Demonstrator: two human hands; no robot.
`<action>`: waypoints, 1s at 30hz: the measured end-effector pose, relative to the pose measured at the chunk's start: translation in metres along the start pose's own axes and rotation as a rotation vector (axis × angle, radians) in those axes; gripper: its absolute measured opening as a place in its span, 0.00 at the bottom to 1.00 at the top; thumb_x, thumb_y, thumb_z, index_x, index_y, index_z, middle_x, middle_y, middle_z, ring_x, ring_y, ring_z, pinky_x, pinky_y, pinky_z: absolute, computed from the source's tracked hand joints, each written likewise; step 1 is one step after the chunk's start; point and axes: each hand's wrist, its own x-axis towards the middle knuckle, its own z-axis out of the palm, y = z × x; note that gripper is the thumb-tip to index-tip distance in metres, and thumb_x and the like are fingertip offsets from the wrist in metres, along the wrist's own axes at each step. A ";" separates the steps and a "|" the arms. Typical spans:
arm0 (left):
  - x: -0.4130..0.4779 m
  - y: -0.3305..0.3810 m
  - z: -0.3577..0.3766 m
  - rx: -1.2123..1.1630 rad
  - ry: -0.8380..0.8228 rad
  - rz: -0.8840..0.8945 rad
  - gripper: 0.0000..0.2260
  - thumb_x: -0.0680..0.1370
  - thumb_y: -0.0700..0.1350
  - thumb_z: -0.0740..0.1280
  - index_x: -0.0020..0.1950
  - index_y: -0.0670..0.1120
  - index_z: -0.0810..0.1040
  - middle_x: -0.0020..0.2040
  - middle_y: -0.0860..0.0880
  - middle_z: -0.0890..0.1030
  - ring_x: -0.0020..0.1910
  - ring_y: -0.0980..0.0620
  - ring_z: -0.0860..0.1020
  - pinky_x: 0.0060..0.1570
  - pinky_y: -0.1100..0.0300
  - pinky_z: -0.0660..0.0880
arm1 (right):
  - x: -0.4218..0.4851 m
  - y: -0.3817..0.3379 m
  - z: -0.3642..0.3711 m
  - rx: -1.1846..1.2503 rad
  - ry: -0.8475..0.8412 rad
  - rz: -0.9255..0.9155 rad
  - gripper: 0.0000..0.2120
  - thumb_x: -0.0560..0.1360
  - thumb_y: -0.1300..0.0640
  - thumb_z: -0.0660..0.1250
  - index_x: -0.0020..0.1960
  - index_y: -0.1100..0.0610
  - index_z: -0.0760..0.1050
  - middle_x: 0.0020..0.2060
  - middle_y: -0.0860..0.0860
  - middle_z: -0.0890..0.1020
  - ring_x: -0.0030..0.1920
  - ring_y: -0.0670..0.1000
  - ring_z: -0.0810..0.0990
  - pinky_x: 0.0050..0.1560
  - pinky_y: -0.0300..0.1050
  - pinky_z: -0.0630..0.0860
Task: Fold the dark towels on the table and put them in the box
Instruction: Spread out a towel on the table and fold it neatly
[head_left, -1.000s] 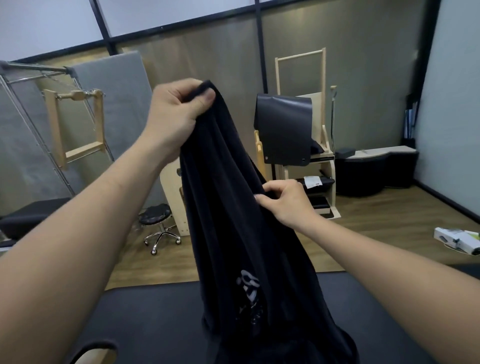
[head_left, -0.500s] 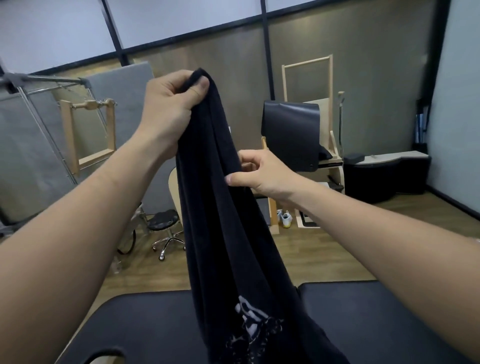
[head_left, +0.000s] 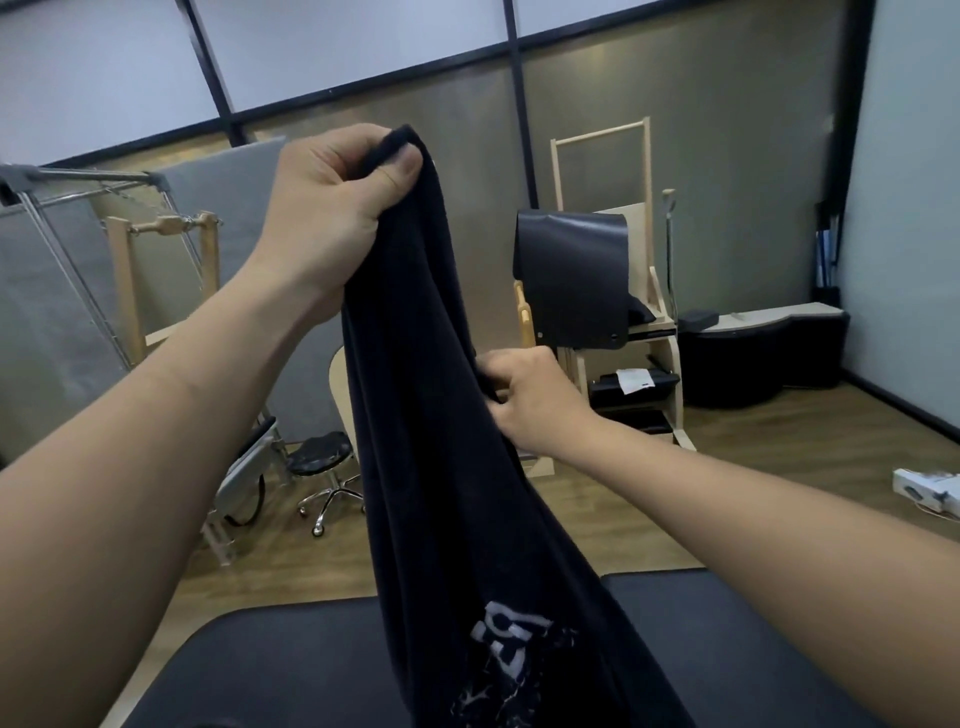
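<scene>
A dark towel with a pale printed mark near its lower end hangs lengthwise in front of me, above the black padded table. My left hand grips its top corner, held high, thumb pressed over the cloth. My right hand pinches the towel's right edge about halfway down. The towel's bottom runs out of the frame. No box is in view.
Beyond the table's far edge lies wood floor with a rolling stool, a metal frame at left, and a wooden chair-like apparatus with a black pad behind the towel. A white package lies on the floor at right.
My right hand has slid down the towel's right edge from near the top to about halfway. My left hand keeps holding the top corner high.
</scene>
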 end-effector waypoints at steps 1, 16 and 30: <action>0.000 -0.001 -0.001 0.007 0.004 0.003 0.07 0.80 0.42 0.68 0.43 0.49 0.82 0.36 0.57 0.81 0.38 0.58 0.77 0.42 0.62 0.74 | -0.001 0.002 -0.003 -0.025 0.005 0.005 0.08 0.74 0.60 0.72 0.53 0.57 0.84 0.40 0.44 0.81 0.41 0.44 0.77 0.43 0.36 0.73; 0.017 0.000 -0.001 -0.087 0.135 -0.111 0.11 0.82 0.40 0.66 0.41 0.47 0.80 0.32 0.56 0.79 0.33 0.58 0.76 0.38 0.63 0.75 | -0.006 -0.030 0.000 0.753 -0.126 0.495 0.10 0.76 0.64 0.71 0.57 0.60 0.81 0.52 0.57 0.85 0.54 0.57 0.84 0.55 0.52 0.82; -0.192 -0.144 0.024 0.236 0.027 -0.642 0.14 0.82 0.35 0.56 0.47 0.54 0.73 0.44 0.49 0.76 0.40 0.52 0.72 0.43 0.53 0.69 | -0.098 0.026 0.012 -0.005 -0.294 0.373 0.19 0.68 0.68 0.70 0.32 0.49 0.64 0.31 0.44 0.70 0.33 0.44 0.69 0.38 0.45 0.69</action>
